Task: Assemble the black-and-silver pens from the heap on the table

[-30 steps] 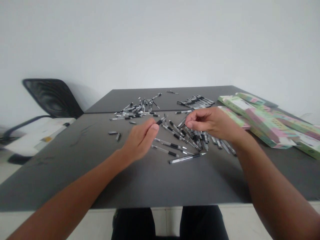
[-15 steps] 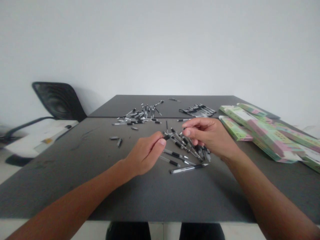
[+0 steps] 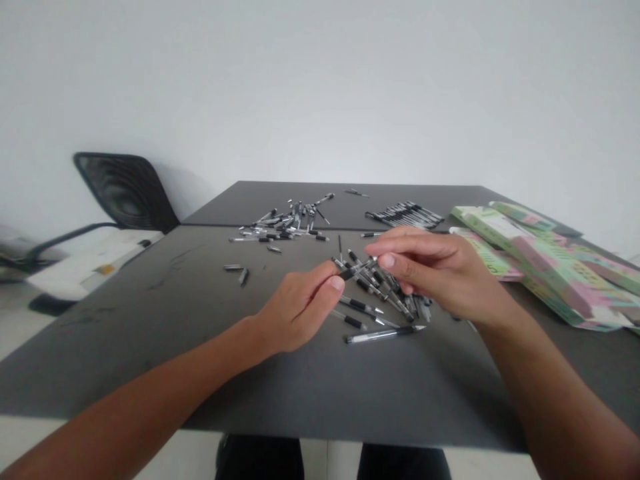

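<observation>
A: Where is the pen [image 3: 349, 273] being worked on?

B: Held up over the middle of the surface [image 3: 280, 393], between the two hands. The left hand [image 3: 300, 307] is closed around it, thumb on top, with the dark grip and slim front part poking out to the right.

A: And the right hand [image 3: 435, 270]?

B: Thumb and fingertips pinch that front end. Whether a separate small piece sits in the pinch, I can't tell; the fingertips hide it.

A: How would you do this well?

B: I'd let the left hand be the steady one, gripping close to the front end so the barrel doesn't wobble. The right should line its pinch up straight with the barrel and press lightly; pushing at an angle could bend something so slim.

A: Anything underneath to mind?

B: The loose pile [image 3: 397, 300] lies just below the right hand, so a dropped piece could vanish in it. Working nearer the near edge seems safer, minding the single pen [image 3: 383, 335] on that side of the pile.

A: And farther off?

B: Another heap [image 3: 295, 223] toward the far left corner, a neat row of pens [image 3: 407, 215] toward the far right corner, and cartons [image 3: 540, 267] along the right edge.
</observation>
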Action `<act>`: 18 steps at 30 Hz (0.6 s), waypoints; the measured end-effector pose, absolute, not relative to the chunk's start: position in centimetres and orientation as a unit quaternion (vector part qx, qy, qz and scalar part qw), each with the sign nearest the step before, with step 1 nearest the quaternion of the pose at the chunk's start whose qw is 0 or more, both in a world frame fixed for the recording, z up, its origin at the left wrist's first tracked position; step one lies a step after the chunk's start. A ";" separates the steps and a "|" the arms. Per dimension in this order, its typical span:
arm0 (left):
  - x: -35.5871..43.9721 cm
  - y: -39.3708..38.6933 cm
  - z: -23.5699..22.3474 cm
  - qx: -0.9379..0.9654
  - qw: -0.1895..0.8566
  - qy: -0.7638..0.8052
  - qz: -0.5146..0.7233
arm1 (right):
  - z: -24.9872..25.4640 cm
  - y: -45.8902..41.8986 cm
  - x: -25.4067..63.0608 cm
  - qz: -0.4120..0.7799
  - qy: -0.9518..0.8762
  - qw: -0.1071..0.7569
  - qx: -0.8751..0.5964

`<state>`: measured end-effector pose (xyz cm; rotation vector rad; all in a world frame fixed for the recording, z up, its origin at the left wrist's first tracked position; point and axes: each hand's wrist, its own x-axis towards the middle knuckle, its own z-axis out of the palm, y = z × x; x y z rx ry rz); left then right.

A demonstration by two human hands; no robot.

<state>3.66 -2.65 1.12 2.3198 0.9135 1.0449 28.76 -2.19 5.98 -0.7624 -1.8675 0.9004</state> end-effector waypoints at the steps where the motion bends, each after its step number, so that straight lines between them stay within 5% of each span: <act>1: 3.7 -2.6 1.1 0.837 0.218 0.330 0.378 | 6.0 -2.3 28.7 0.355 -0.758 0.450 -0.311; 18: 3.8 -2.6 1.2 0.850 0.211 0.340 0.344 | 6.0 -2.5 28.7 0.291 -0.770 0.458 -0.335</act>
